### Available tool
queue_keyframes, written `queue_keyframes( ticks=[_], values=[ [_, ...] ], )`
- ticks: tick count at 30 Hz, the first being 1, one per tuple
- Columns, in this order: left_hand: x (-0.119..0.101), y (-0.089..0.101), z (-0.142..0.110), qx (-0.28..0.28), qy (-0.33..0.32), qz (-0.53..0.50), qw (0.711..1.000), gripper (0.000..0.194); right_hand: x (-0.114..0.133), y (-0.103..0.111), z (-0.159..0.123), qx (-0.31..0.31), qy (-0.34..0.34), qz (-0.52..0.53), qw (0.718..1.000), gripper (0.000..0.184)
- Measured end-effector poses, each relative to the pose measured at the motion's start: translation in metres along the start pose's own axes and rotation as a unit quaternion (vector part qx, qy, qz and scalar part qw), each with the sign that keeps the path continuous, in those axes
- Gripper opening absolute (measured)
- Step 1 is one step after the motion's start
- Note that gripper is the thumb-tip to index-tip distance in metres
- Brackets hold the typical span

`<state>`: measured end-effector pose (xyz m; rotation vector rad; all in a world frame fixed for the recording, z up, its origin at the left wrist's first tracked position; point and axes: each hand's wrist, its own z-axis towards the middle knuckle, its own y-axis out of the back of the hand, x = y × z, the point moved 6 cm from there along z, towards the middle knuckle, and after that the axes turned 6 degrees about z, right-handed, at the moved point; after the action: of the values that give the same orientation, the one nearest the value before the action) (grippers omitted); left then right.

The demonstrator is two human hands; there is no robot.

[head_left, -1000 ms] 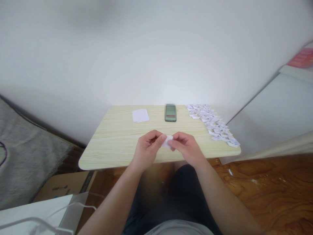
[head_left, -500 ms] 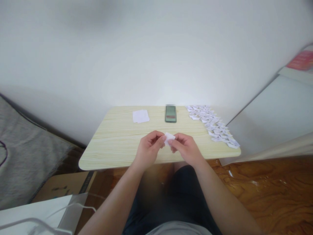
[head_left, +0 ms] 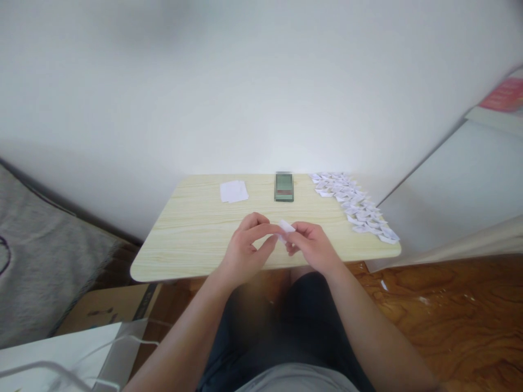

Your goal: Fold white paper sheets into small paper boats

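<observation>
A small folded piece of white paper [head_left: 287, 225] is held between my two hands, above the front part of the light wooden table [head_left: 183, 239]. My right hand [head_left: 310, 243] pinches it from the right with thumb and fingers. From the left, my left hand [head_left: 252, 242] reaches its index finger across the paper, with the thumb just below, closed on its left edge. The fingers cover part of the paper. Beyond my hands lie a stack of white paper squares [head_left: 233, 191] and a phone [head_left: 284, 187].
Many folded white paper pieces [head_left: 355, 207] lie in rows along the table's right side. A white wall [head_left: 261, 98] stands right behind the table. At the left are a grey blanket [head_left: 36, 261], a cardboard box [head_left: 106, 307] and white cables [head_left: 122, 340].
My left index finger has moved out over the paper, which now looks narrower and tilted. The right hand keeps its pinch. The view has shifted slightly.
</observation>
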<state>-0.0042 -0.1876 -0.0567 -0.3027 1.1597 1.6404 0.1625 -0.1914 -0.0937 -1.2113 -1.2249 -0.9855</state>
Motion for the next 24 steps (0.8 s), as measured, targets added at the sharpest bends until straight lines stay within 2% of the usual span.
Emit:
queue_keyframes(
  ticks=[8,13,21,24],
  values=[
    [-0.014,0.003,0.002,0.066,-0.071,0.062,0.993,0.015,0.008,0.0,-0.006,0.017,-0.009,-0.042,0.999,0.019],
    [-0.018,0.004,0.002,0.077,-0.099,0.07,0.99,0.014,0.013,0.001,-0.01,0.03,-0.006,-0.09,0.996,0.015],
    [-0.02,0.004,0.001,0.087,-0.095,0.066,0.99,0.015,0.014,0.003,-0.011,0.009,0.004,-0.126,0.992,0.017],
    [-0.017,0.004,0.001,0.067,-0.06,0.056,0.994,0.014,0.017,0.001,-0.011,0.017,0.006,-0.112,0.994,0.02]
  ],
)
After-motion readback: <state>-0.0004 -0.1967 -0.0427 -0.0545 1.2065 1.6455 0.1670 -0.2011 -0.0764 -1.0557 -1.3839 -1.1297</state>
